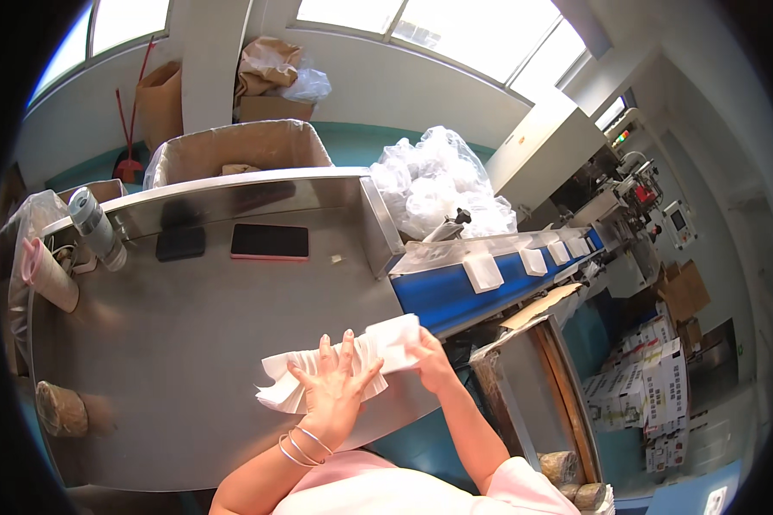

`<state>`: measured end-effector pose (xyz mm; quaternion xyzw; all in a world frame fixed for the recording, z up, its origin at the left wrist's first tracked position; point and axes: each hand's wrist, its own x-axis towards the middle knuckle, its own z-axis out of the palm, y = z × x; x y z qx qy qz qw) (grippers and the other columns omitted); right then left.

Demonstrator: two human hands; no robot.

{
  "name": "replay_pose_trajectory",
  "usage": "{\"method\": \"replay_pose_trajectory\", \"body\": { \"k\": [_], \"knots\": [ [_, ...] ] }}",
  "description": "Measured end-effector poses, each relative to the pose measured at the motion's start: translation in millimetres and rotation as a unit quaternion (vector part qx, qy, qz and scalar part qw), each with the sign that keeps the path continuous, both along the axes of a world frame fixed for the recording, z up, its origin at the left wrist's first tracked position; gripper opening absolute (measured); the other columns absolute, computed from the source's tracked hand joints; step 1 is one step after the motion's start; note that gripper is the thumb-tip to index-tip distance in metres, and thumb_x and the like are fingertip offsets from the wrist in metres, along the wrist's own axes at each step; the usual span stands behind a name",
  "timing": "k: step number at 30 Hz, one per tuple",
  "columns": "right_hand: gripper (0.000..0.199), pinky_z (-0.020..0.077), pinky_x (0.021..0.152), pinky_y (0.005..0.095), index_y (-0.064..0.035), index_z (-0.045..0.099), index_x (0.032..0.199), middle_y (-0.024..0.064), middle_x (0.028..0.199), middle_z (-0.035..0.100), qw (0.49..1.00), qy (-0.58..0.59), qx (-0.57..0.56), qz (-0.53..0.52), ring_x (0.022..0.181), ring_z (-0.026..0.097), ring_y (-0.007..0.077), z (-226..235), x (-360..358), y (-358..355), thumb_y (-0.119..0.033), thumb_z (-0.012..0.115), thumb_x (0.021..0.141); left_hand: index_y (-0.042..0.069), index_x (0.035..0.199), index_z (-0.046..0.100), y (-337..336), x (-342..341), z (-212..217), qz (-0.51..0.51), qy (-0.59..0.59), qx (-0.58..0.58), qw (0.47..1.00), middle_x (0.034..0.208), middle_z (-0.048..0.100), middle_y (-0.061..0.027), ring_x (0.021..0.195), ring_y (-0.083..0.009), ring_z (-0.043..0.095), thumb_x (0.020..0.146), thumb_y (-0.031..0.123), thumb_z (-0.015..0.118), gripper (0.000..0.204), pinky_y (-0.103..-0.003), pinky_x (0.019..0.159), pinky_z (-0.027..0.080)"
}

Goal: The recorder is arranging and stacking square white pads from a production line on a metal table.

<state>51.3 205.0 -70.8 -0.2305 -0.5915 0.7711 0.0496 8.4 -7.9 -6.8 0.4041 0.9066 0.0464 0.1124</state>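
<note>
A row of folded white paper tissues [281, 375] lies fanned out on the steel table near its front edge. My left hand [331, 393] rests on top of it with the fingers spread, pressing on the tissues; two thin bangles circle that wrist. At the row's right end, a flat white tissue stack [392, 335] is pinched at its right edge by my right hand [434, 362], whose thumb and fingers are closed. The palm of the left hand hides part of the row. Just beyond the right hand begins a blue conveyor belt [434, 302].
Several white tissue stacks [483, 272] sit along the belt. Two phones, one pink-edged [270, 242], a clear bottle [97, 225], a pink cup [51, 275] and a tape roll [62, 408] stand or lie on the steel table [163, 343]. Behind are a lined carton [232, 146] and bagged white material [438, 184].
</note>
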Motion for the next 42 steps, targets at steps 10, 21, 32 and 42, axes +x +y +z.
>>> {"method": "replay_pose_trajectory", "body": {
  "k": [10,21,32,42],
  "knots": [
    [0.056,0.0442,0.085,0.0261,-0.0001,0.024,0.139,0.0114,0.122,0.051,0.93,0.013,0.277,0.24,0.102,0.053,0.013,26.2,6.3,-32.6,-0.021,0.05,0.093,0.044,0.137,0.024,8.9,-1.3,-13.0,0.033,0.034,0.012,0.999,0.147,0.015,-0.006,0.133,-0.0352,0.02,0.064,0.044,0.076,0.09,-0.07,0.088,0.031],
    [0.04,0.0418,0.089,0.0248,-0.0011,0.04,0.132,0.005,0.114,0.055,0.962,-0.026,0.176,0.205,0.102,0.052,0.0097,24.0,6.6,-34.9,-0.016,0.044,0.095,0.042,0.139,0.02,8.8,1.4,-6.9,0.037,0.015,0.022,0.999,0.147,0.015,-0.0054,0.133,-0.0337,0.02,0.065,0.038,0.077,0.093,-0.07,0.088,0.032],
    [0.04,0.0422,0.087,0.0243,0.0001,0.04,0.131,0.0055,0.114,0.055,0.951,-0.03,0.237,0.197,0.1,0.052,0.0101,21.7,3.6,-31.3,-0.015,0.043,0.095,0.041,0.139,0.02,10.2,0.0,-7.8,0.037,0.007,0.017,0.999,0.148,0.015,-0.005,0.133,-0.0339,0.02,0.066,0.038,0.076,0.092,-0.071,0.089,0.03],
    [0.037,0.0481,0.087,0.0339,-0.0013,0.043,0.124,0.0107,0.113,0.057,0.998,-0.05,0.018,0.028,0.104,0.056,0.0168,5.2,-1.5,-7.9,-0.016,0.044,0.09,0.042,0.136,0.027,5.5,1.4,-5.2,0.017,0.022,0.016,0.999,0.148,0.013,-0.0056,0.134,-0.0339,0.018,0.068,0.038,0.074,0.082,-0.071,0.089,0.029]
  ]
}}
